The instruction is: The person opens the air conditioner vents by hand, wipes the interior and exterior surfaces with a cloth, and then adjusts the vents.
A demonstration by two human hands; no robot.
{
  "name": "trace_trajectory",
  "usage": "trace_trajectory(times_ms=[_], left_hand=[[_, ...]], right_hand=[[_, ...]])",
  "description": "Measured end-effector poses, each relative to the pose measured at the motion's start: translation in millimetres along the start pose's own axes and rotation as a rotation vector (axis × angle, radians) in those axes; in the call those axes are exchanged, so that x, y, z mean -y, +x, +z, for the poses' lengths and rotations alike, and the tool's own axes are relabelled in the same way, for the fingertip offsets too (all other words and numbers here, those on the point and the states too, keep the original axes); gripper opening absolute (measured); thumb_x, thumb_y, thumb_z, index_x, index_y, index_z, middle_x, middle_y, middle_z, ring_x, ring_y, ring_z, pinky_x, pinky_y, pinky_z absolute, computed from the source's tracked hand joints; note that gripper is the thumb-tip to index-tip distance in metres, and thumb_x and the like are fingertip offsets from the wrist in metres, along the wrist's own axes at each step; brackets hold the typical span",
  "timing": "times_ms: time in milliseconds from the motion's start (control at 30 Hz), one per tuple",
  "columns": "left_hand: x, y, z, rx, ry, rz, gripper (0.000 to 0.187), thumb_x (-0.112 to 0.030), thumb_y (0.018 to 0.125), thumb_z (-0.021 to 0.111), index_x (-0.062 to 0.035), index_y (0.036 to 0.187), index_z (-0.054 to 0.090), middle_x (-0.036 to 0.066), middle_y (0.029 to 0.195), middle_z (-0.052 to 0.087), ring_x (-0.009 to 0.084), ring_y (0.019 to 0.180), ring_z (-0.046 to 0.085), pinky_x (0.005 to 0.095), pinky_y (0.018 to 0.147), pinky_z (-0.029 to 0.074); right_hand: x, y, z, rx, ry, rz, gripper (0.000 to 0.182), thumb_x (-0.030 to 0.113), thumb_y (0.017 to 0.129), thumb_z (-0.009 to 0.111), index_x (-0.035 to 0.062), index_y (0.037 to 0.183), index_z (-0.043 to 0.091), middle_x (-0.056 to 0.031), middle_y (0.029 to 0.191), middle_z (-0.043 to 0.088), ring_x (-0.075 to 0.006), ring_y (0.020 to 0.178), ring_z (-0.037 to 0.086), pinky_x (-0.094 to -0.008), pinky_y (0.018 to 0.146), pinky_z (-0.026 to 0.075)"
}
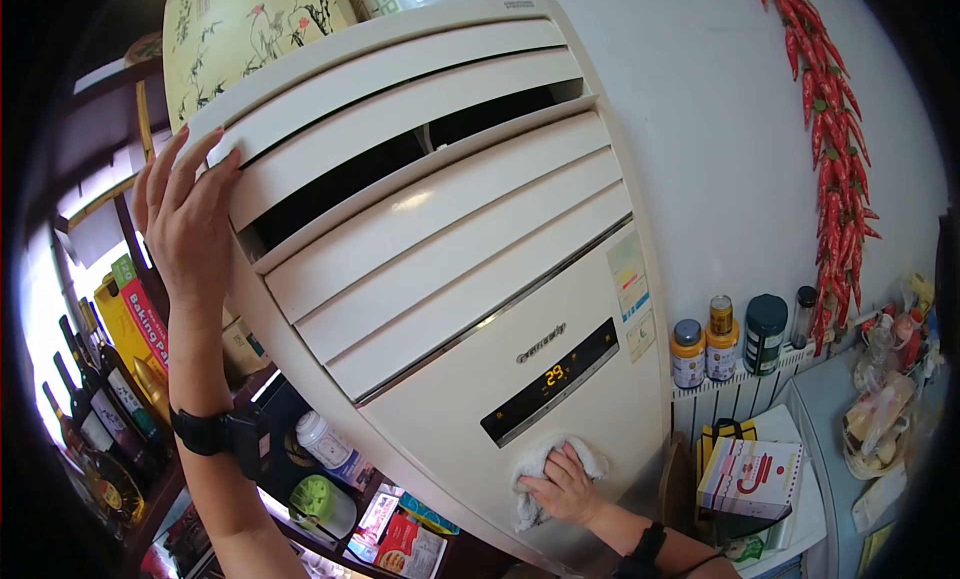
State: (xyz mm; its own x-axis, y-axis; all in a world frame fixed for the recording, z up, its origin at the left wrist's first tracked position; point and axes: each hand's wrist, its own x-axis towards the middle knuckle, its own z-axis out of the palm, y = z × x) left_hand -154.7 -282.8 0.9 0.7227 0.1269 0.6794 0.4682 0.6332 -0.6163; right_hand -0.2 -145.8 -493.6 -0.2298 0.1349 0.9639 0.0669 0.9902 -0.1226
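A tall white floor-standing air conditioner [480, 249] fills the middle of the view, tilted by the camera angle. Its display panel [550, 383] is lit and reads 29. Against the front, just below that panel, my right hand [562, 487] presses a white cloth [530, 509], fingers curled into it. My left hand [188, 214] rests on the unit's upper left edge beside the louvres, its fingers stretched out and apart. One louvre slot [345, 189] near the top gapes dark. Each wrist wears a black band.
Dried red chillies [835, 169] hang on the right wall. Below stand supplement bottles [688, 354] on a radiator and a patterned box [750, 477]. At left, a shelf holds wine bottles [110, 409], a white jar [322, 437] and a green-filled container [322, 504]. A floral box [250, 34] sits behind the unit's top.
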Motion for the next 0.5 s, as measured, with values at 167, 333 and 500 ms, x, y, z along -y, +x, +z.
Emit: trace_trajectory(times_ms=[167, 333, 500], left_hand=[[2.0, -1.7, 1.2, 0.004, -0.023, -0.023, 0.015, -0.018, 0.081, 0.072, -0.0196, 0.095, 0.074, -0.005, 0.119, 0.066, 0.0180, 0.125, 0.052, 0.0361, 0.107, 0.033], [0.9, -4.4, 2.2, -0.006, -0.099, -0.049, 0.015, -0.018, 0.082, 0.072, -0.0177, 0.096, 0.074, -0.002, 0.122, 0.065, 0.0206, 0.127, 0.051, 0.0377, 0.107, 0.033], [-37.4, 11.0, -33.2, 0.134, -0.431, -0.061, 0.018, -0.021, 0.079, 0.074, -0.0156, 0.096, 0.073, 0.003, 0.125, 0.063, 0.0244, 0.128, 0.049, 0.0407, 0.106, 0.032]], right_hand=[[-0.6, -0.3, -0.6, 0.016, -0.013, -0.007, 0.043, 0.012, 0.073, 0.069, 0.0204, 0.115, 0.063, -0.0078, 0.119, 0.050, -0.0266, 0.122, 0.047, -0.0510, 0.109, 0.030], [-0.5, -0.8, -0.2, 0.017, -0.010, -0.004, 0.043, 0.012, 0.073, 0.069, 0.0206, 0.115, 0.063, -0.0077, 0.119, 0.050, -0.0266, 0.121, 0.047, -0.0510, 0.109, 0.030], [-0.2, -0.8, -0.6, 0.017, -0.010, -0.003, 0.043, 0.012, 0.074, 0.069, 0.0207, 0.115, 0.062, -0.0075, 0.119, 0.049, -0.0264, 0.121, 0.047, -0.0513, 0.109, 0.030]])
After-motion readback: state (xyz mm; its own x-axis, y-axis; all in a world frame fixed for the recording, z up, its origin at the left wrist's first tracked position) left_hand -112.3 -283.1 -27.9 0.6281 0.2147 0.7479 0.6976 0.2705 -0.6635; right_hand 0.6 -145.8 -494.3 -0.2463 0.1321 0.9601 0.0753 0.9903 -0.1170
